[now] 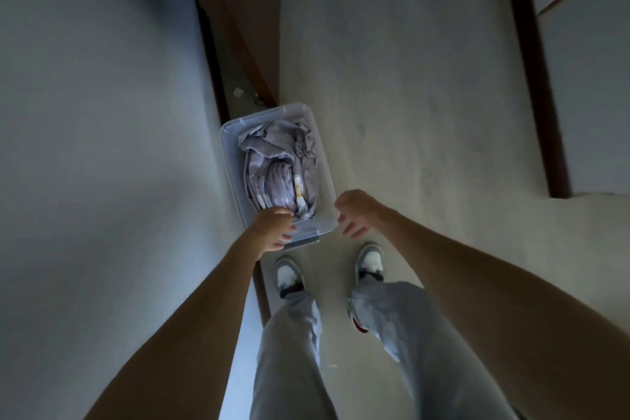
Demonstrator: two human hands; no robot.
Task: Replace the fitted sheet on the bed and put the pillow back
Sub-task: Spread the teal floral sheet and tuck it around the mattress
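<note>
A: On the floor beside the bed frame [245, 27], a clear plastic bin [235, 181] is shown from above, with a bundled fitted sheet [279, 164] of pale lilac fabric lying inside it. The bare mattress [102, 147] is seen at the left; no pillow is in view.

B: How are the hands to be read?

A: The left hand [274, 227] is placed at the near edge of the bin, touching the near end of the sheet. Whether the fabric is actually pinched cannot be told, since the fingertips are blurred. The right hand [354, 211] is held just beside the bin's right rim, fingers loosely spread and nothing grasped.

B: What stage is indicated?

A: The sheet appears not yet lifted out, so the fetching of the sheet is judged to be in hand, with the fitting and the pillow both outstanding.

B: What could go wrong from here?

A: If only the near end is gripped, the bundle may be expected to unroll as it is raised, and trailing cloth could be dragged across the floor [409, 78] or stepped on by the shoes [289, 278] standing close to the bin. The light bin might also be pulled along or tipped if fabric catches on its rim. A two-handed lift from beneath would lessen both risks.
</note>
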